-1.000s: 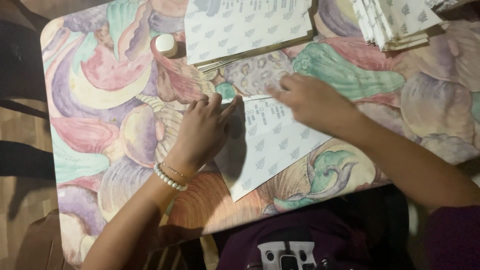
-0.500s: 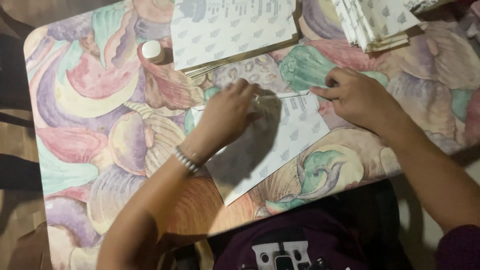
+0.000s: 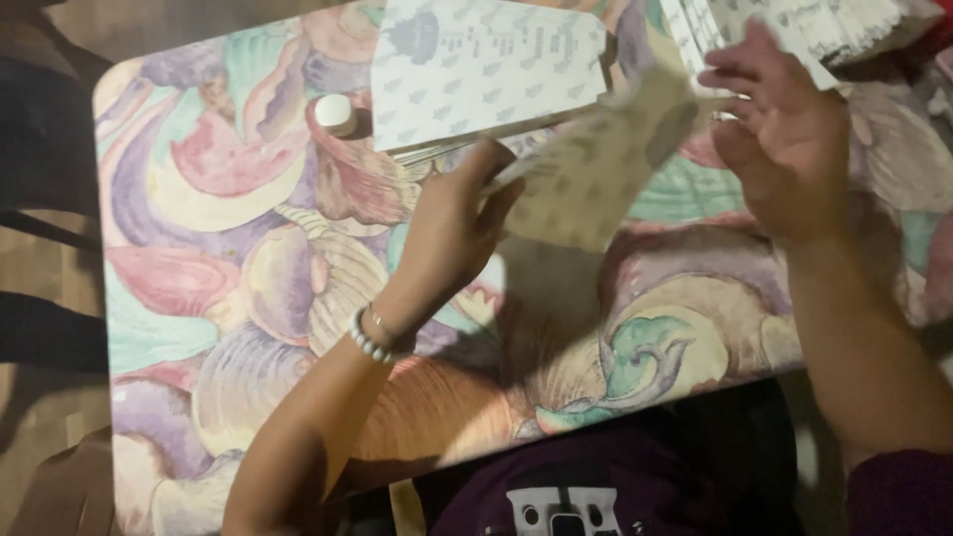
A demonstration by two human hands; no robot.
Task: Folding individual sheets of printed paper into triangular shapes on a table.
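A patterned paper sheet (image 3: 596,164), blurred by motion, is lifted off the table between both hands. My left hand (image 3: 452,223), with a bead bracelet on its wrist, grips the sheet's left edge. My right hand (image 3: 779,139) is at the sheet's right end, fingers spread; whether it pinches the paper is hard to see. Beneath lies a table (image 3: 228,228) covered in a swirling pastel cloth.
A flat pile of similar printed sheets (image 3: 486,65) lies at the table's far edge, with a small white round lid or jar (image 3: 335,111) just left of it. Another stack of folded papers (image 3: 834,30) sits at the far right. The floor is dark wood on the left.
The sheet lay flat on the table under both hands before; now it is raised and carried toward the far right, and both hands have moved up with it.
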